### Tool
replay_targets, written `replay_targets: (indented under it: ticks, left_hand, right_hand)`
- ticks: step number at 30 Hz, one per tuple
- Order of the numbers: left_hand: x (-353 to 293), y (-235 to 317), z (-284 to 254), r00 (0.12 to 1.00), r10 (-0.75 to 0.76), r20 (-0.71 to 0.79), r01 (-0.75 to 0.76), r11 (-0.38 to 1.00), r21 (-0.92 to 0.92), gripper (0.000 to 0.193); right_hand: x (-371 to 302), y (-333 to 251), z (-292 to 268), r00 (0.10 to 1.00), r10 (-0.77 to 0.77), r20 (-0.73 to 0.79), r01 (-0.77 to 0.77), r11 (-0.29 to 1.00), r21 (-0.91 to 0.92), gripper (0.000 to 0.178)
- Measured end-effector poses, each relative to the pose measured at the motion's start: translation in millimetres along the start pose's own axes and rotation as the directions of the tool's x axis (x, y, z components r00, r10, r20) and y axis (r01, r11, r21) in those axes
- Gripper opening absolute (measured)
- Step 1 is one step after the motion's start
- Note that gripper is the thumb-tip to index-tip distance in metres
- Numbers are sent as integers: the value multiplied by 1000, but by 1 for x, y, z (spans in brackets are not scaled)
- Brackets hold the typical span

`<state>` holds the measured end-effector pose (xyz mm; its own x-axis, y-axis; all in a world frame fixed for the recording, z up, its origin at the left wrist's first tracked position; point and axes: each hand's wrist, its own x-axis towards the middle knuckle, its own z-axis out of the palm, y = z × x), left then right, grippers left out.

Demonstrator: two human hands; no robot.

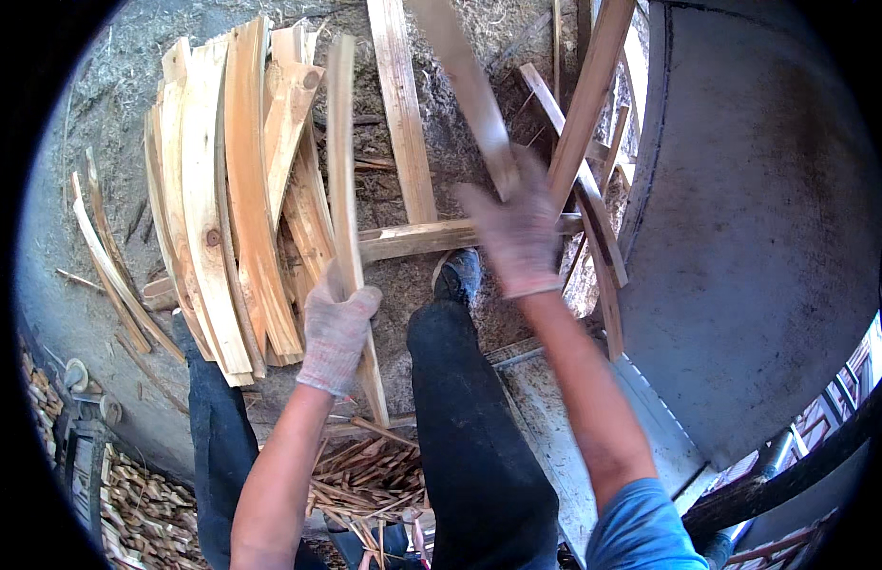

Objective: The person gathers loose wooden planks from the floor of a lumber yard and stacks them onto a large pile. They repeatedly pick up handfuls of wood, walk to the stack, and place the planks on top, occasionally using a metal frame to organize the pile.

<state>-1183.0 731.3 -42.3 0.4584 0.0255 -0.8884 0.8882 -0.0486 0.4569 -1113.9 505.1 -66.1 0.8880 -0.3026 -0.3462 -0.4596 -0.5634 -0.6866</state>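
Observation:
My left hand (335, 332), in a pale work glove, is closed around a narrow wooden strip (341, 152) that stands out ahead of me, its lower end passing below the hand. My right hand (519, 228), gloved too and smeared by motion, grips the near end of a wooden board (468, 85). That board's far end runs past the top edge of the view. Beneath my right hand lies a wooden crosspiece (417, 239). Another plank (403, 114) meets it from the far side, between my two hands. Left of my left hand, several boards (205, 209) lie stacked lengthwise.
Thin offcuts (104, 247) lie at the far left. Leaning slats (593, 95) crowd the right, beside a large grey metal panel (745, 218). Splintered scraps (370, 475) heap up between my legs, and a pile of short wood pieces (142, 513) lies at the lower left.

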Motion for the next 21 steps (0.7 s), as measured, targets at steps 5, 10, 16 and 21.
replay_targets:
  ticks: [5,10,16,21]
  left_hand:
    - [5,-4,-8,991,132,-6,-132,991,31,39]
    - [-3,2,2,999,-34,23,34,999,-4,32]
    - [-30,17,3,971,-145,189,188,955,-230,39]
    - [-46,16,0,892,-187,411,333,888,-318,49]
  right_hand:
    - [23,170,-124,988,88,-124,-150,444,-883,90]
    - [30,174,-151,895,446,21,-205,453,-868,75]
    - [-42,99,-115,686,570,453,-658,751,51,60]
    - [-75,31,-56,599,621,505,-801,474,366,55]
